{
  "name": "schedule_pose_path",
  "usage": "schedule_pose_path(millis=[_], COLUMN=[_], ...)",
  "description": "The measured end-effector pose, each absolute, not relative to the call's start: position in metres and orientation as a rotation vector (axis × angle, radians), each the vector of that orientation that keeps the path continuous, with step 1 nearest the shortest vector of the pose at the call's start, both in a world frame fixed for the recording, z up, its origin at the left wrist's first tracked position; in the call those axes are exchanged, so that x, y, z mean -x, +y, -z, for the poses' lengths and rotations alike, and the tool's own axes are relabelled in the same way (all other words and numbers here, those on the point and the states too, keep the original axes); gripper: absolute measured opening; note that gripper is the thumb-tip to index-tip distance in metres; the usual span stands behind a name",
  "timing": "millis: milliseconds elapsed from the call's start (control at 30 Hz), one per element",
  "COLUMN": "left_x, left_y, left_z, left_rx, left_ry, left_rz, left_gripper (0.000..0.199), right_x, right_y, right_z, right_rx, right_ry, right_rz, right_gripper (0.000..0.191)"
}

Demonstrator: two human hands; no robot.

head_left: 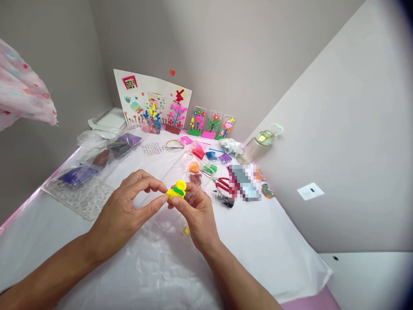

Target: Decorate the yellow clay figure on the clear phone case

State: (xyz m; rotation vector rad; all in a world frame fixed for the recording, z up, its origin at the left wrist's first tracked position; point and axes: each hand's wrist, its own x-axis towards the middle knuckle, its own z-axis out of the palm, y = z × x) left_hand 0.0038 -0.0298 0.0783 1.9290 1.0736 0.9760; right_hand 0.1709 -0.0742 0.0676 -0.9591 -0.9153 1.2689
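A small yellow clay duck [172,193] with a green band around its neck is held up over the table. My right hand [201,215] grips its body between thumb and fingers. From the other side, my left hand [127,211] pinches the duck's pointed end with thumb and forefinger. Beneath both hands lies a clear phone case [166,172], partly covered by them. A bit of yellow clay [187,231] shows just below my right hand.
Clay packets, including a red one [198,153], lie beyond my hands, with red-handled pliers [222,184] to the right. Decorated cases [197,120] lean against the back wall. A bottle [258,145] stands at the right edge, plastic bags [106,153] at the left.
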Motion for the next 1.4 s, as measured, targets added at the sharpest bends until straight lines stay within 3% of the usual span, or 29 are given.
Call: schedule_pose_path(millis=[967, 1400], left_x=[-0.002, -0.0054], left_y=[-0.0315, -0.0335], left_z=[-0.0775, -0.0768], left_rx=[-1.958, -1.932], left_ry=[1.001, 1.008], left_rz=[-1.052, -1.087], left_gripper=[0.019, 0.01], right_x=[-0.1699, -0.1681], right_y=[-0.075, -0.0755], right_z=[-0.0736, -0.0717], right_rx=[1.003, 0.946], right_ry=[-0.979, -0.941], right_rz=[-1.228, -1.278], right_gripper=[0.02, 0.023])
